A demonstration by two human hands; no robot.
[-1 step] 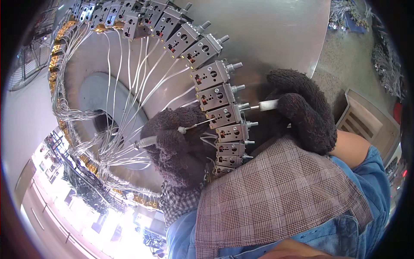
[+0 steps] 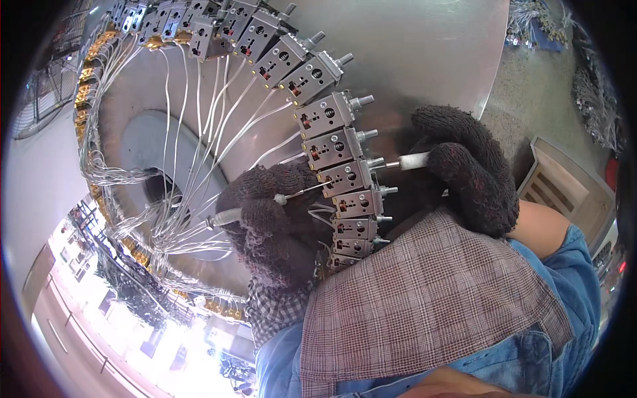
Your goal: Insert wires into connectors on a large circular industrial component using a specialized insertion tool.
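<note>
Metal boxes with threaded stems, which look like thermostats, stand in a curved row; one thermostat [image 2: 345, 179] lies between my gloved hands. My left hand [image 2: 262, 222], in a dark knitted glove, is closed around a thin screwdriver [image 2: 302, 193] with a pale handle. Its tip meets the slotted face of that thermostat. On the other side, my right hand [image 2: 471, 169], gloved alike, grips a second screwdriver [image 2: 414, 161] with a white handle. The shaft of this one points at the thermostat's stem and appears to touch its end. Both gloves hide most of the fingers.
White wires [image 2: 199, 119] run from the thermostats to the middle of a round metal table [image 2: 424, 40]. Brass-coloured parts [image 2: 83, 96] line its far left rim. A wooden crate [image 2: 564, 186] stands at right, with bundled metal parts [image 2: 534, 23] on the floor beyond.
</note>
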